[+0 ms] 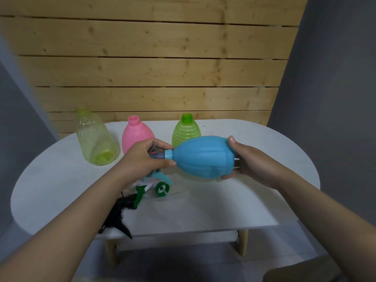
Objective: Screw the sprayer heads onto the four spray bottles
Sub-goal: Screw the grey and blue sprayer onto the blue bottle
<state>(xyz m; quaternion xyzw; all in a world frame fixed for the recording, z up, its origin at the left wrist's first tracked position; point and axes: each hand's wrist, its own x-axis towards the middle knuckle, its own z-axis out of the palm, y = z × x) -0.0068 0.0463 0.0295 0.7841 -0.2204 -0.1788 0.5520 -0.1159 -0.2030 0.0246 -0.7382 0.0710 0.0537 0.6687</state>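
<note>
Blue bottle (200, 157) at frame centre, clamped sideways in right hand (251, 161); left hand (146, 157) gripping grey sprayer head (156, 153) at neck. First of four, seemingly; further twisting to seat it likely next.

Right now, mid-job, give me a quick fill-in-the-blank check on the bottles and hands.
1. The right hand holds the base of the ____ bottle, which lies sideways above the table.
2. The left hand grips a ____ sprayer head at that bottle's neck.
3. Behind them, ____ bottles stand without heads.

Missing words: blue; grey; three
</note>
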